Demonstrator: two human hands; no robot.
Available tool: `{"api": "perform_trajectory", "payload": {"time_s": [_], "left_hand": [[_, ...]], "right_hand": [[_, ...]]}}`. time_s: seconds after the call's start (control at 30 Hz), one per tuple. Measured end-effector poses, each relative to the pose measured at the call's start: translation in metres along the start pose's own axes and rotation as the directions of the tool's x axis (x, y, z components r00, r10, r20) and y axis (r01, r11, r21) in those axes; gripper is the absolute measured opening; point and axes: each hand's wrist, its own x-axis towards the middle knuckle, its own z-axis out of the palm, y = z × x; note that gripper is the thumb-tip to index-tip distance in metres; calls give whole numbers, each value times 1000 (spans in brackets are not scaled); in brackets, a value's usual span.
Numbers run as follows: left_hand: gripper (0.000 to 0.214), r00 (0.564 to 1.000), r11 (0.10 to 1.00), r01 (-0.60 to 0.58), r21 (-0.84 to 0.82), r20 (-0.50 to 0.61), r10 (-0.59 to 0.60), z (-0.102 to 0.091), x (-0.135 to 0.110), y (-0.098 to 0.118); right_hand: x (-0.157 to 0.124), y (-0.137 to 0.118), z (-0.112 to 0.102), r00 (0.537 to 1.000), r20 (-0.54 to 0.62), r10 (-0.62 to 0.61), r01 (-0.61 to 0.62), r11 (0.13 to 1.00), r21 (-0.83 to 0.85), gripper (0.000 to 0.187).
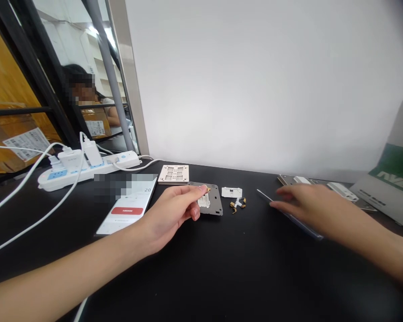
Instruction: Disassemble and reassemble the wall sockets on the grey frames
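My left hand [174, 203] is closed in a pinch, with a small brass piece [208, 189] showing at the thumb tip. Just beneath it lies a grey metal plate [216, 201] with a white plastic insert [204, 201], partly covered by my fingers. To the right are a white plastic part [231, 192] and several loose brass contacts [243, 201] around a small white piece [237, 203]. My right hand [302, 203], slightly blurred, hovers over a screwdriver [305, 228] with a clear handle; thumb and fingers are apart near its shaft. Whether they touch it, I cannot tell.
A phone [129, 208] lies left of my left hand, below a white panel [173, 174]. Cables run from a power strip [87, 172]. Plates with white modules [342, 191] and a green-and-white bag [389, 179] are at right. A person [112, 114] appears behind the frame.
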Motion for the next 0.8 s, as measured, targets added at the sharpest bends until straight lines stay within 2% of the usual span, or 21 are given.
{"api": "perform_trajectory", "payload": {"time_s": [0.07, 0.1, 0.17, 0.23, 0.33, 0.4, 0.53, 0.67, 0.73, 0.8], "left_hand": [[32, 1000, 1000, -7, 9, -3, 7, 1, 0, 0], [32, 1000, 1000, -11, 17, -2, 11, 2, 0, -1], [33, 1000, 999, -20, 32, 6, 20, 4, -1, -2], [32, 999, 999, -34, 43, 23, 34, 6, -3, -2], [32, 997, 997, -52, 48, 52, 50, 6, -5, -4], [31, 996, 997, -57, 45, 69, 54, 5, -4, -5], [36, 994, 994, -82, 71, 79, 76, 1, 1, -6], [38, 989, 962, -146, 230, 14, 147, -3, 5, -3], [34, 973, 919, -207, 334, -28, 230, -7, 5, -1], [39, 931, 795, -305, 525, -12, 365, -11, 6, -1]], "right_hand": [[1, -22, -15, 997, -76, -3, 8, 998, 59, 29], [1, -37, -21, 986, -167, -21, 51, 983, 178, 26], [1, -68, -30, 964, -230, -130, 213, 898, 386, 21], [2, -96, -33, 942, -224, -249, 330, 806, 492, 27], [9, -118, -31, 934, -206, -291, 356, 733, 579, 15], [14, -123, -30, 949, -188, -255, 316, 726, 611, 8], [22, -122, -29, 976, -100, -192, 209, 722, 660, 9], [32, -113, -24, 985, 12, -172, 113, 694, 711, 15], [40, -107, -19, 980, 41, -193, 110, 707, 699, 16], [51, -104, -15, 972, 63, -226, 128, 736, 665, 15]]}}
